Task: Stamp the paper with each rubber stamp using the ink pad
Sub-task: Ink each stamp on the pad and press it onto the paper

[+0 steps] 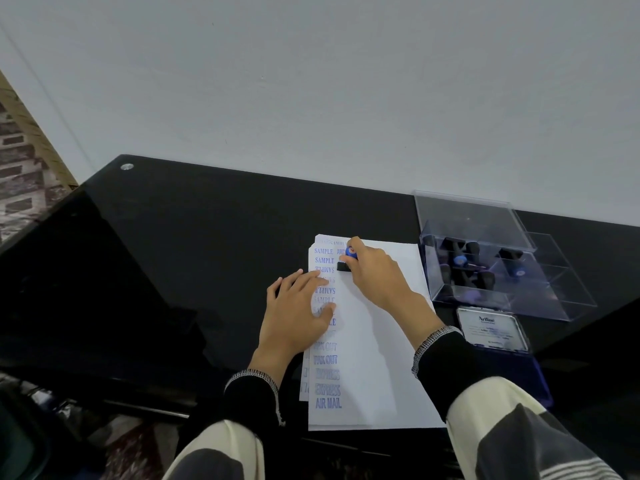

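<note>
Blue-knobbed stamp (347,260) on white paper (381,341)

A plain, pale grey-white painted wall (311,81) fills the upper half of the view, evenly lit with no strong shadows. Against it stands a glossy black glass counter (207,220) with a rounded far-left corner, where a small round silver metal fitting (127,166) sits. The dark top reflects dim shapes. Past the counter's left edge lies a patterned floor covering in brown, grey and cream (20,161), with a tan strip along the wall's foot.
</note>
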Demonstrator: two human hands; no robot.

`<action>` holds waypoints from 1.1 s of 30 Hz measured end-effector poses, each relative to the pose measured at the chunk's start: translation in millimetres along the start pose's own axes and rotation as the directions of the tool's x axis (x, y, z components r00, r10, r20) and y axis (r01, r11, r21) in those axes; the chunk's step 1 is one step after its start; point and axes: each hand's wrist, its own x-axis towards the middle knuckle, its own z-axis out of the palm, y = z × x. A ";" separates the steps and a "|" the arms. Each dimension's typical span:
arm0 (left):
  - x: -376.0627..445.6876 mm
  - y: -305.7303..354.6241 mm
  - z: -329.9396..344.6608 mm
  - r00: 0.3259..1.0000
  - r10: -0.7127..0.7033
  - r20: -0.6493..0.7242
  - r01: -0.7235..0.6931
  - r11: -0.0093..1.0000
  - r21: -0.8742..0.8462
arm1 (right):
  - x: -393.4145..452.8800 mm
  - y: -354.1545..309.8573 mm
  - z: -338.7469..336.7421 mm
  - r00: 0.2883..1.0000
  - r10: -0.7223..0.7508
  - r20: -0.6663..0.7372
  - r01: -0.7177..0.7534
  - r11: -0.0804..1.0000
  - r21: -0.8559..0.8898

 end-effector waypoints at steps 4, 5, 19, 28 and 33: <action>-0.2 -0.1 0.0 1.000 0.001 -0.003 -0.001 1.000 -0.004 | -9.2 -0.6 4.2 1.000 0.017 -0.015 -0.016 0.999 0.042; -0.1 -0.4 0.2 1.000 0.001 -0.004 -0.001 1.000 -0.004 | -9.2 -0.8 4.7 1.000 0.018 -0.016 -0.018 0.998 0.052; 0.1 -0.7 0.7 1.000 -0.003 -0.004 0.003 1.000 -0.006 | 9.0 0.9 3.3 1.000 0.021 0.018 -0.023 0.994 0.108; -0.1 -2.1 2.2 1.000 0.004 -0.010 -0.004 1.000 -0.010 | 9.7 1.0 2.7 1.000 0.019 0.012 -0.021 0.990 0.136; 0.3 -2.7 3.1 1.000 0.007 -0.011 -0.007 1.000 -0.002 | 24.1 0.2 -7.6 0.997 0.033 0.063 -0.041 0.991 0.130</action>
